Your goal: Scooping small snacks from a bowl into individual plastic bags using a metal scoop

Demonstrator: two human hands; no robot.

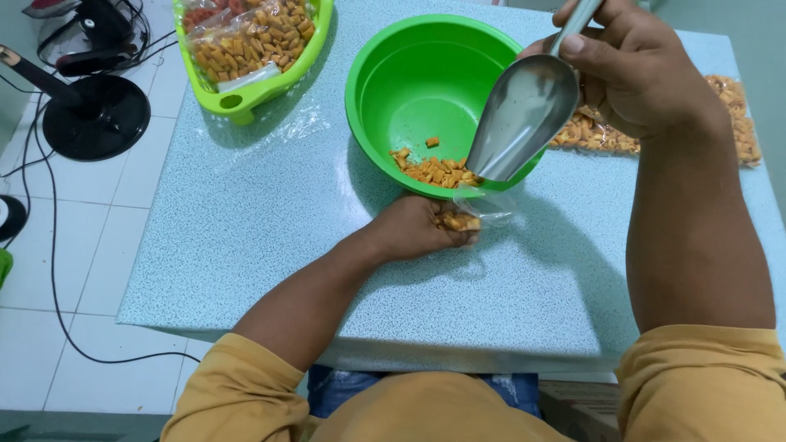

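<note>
Right hand [634,69] grips the handle of a metal scoop [524,115], its tip tilted down over the small clear plastic bag [483,209] that the left hand [422,229] pinches open just beside the green bowl [393,82]. Orange snack pieces [434,170] lie in the bowl and a few in the bag. To fill cleanly, hold the bag's mouth wide under the scoop's tip and tilt slowly.

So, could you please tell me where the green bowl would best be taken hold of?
Probably by the green bowl's bare far-left rim, coming from the left. The rim is a thin lip that fingers could pinch; the metal scoop and both hands crowd its near-right side.
</note>
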